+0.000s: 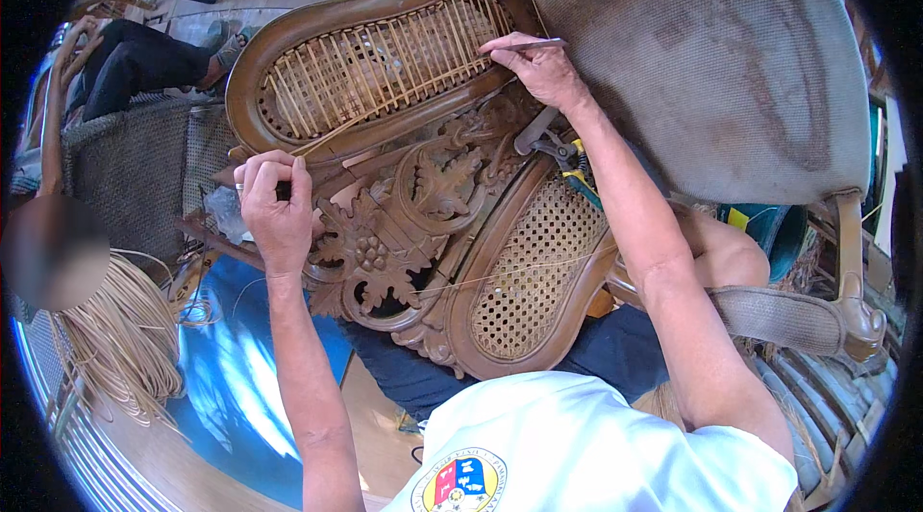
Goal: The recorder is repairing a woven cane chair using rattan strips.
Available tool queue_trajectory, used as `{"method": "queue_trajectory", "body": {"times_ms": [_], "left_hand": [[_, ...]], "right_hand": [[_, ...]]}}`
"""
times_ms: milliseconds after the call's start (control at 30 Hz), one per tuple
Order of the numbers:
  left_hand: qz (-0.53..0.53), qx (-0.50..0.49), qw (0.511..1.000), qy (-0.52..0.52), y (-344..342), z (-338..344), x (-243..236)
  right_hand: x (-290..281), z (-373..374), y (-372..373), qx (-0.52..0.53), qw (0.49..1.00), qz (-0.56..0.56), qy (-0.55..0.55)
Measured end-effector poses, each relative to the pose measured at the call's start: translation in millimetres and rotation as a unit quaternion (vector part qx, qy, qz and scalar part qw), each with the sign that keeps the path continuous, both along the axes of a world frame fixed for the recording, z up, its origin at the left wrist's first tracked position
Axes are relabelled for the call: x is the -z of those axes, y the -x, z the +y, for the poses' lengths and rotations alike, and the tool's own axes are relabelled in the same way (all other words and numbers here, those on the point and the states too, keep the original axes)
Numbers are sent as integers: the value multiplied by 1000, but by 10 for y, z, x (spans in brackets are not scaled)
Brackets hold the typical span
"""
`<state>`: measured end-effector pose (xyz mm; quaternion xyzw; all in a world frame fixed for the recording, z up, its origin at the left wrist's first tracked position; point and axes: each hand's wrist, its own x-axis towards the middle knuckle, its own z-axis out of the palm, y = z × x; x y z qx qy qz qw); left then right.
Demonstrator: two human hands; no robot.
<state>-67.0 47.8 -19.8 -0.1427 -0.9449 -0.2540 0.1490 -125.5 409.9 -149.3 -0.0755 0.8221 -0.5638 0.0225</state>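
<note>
A carved wooden chair back (433, 180) lies across my lap. Its upper oval frame (260, 94) carries parallel cane strands; its lower oval panel (519, 281) has finished open-weave caning. My left hand (274, 199) is closed, pinching a pale cane strand (336, 132) below the upper oval's left end. My right hand (546, 79) grips a thin metal tool (538, 46) at the right part of that oval, over the strands. Pliers with yellow and teal handles (577, 173) rest on the carved wood just below my right hand.
A padded mesh-covered seat (692, 50) fills the upper right. A coil of cane (125, 349) hangs at lower left beside a blue panel (221, 377). Another person (135, 65) sits at upper left. A teal container (774, 243) stands on the right.
</note>
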Motion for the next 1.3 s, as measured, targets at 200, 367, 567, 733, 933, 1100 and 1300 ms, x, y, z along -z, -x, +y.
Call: {"method": "queue_trajectory", "body": {"times_ms": [200,367,567,733,933,1100,1300], "left_hand": [[7,6,1000,5,11,5,14],[1,0,1000,-7,-16,-16,18],[14,8,1000,-13,-1,-4,33],[16,12,1000,-15,58,1,53],[25,16,999,-40,89,-114,-112],[61,30,995,-71,24,-20,114],[82,-44,991,-97,-266,-153,61]], "right_hand": [[85,2,-41,44,998,-8,52],[35,-73,-65,34,999,17,-4],[53,-10,-46,6,1000,22,-16],[20,-30,-6,58,996,-30,68],[-164,-161,135,-11,1000,1,-13],[-22,80,74,1,993,69,-99],[-573,-646,-485,201,976,-44,-69]]}}
